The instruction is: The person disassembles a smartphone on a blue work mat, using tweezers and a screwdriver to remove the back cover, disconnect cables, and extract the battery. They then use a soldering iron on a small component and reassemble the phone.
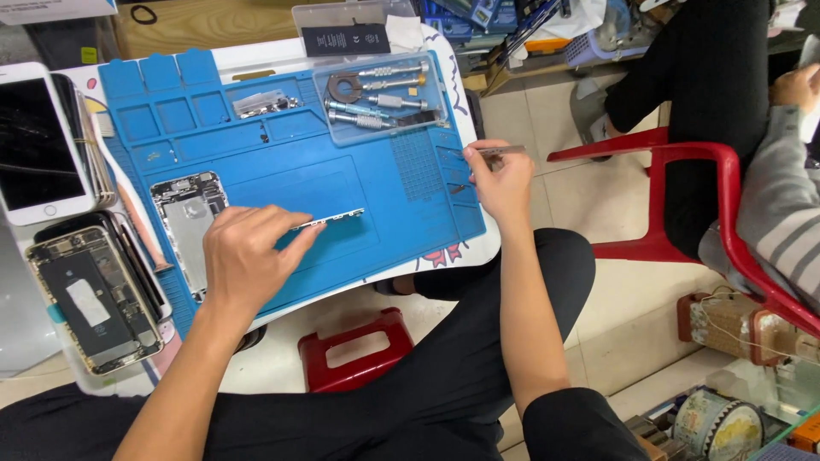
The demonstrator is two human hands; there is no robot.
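A thin metal strip (331, 218) lies on a blue work mat (401, 213), near its middle. The left hand (248, 256) pinches the strip's near end between thumb and forefinger, the other fingers curled under. The right hand (500, 179) hovers at the mat's right edge, fingers pressed together around a pair of tweezers (500, 150) that point away to the right.

Just left of the left hand, an opened phone shell (184, 218) rests on the mat. At the mat's far side sits a clear tray (380, 98) holding screwdrivers. The mat covers a small white table (474, 252). On the table's left end lie a white phone (34, 145), screen up, and an opened phone (90, 299) with its insides showing.

Below is a pale tiled floor (632, 316), with a red stool (359, 346) under the table and a red plastic chair (683, 162) to the right, where another person sits, mostly cut off.

The small parts on the mat are too tiny to identify.
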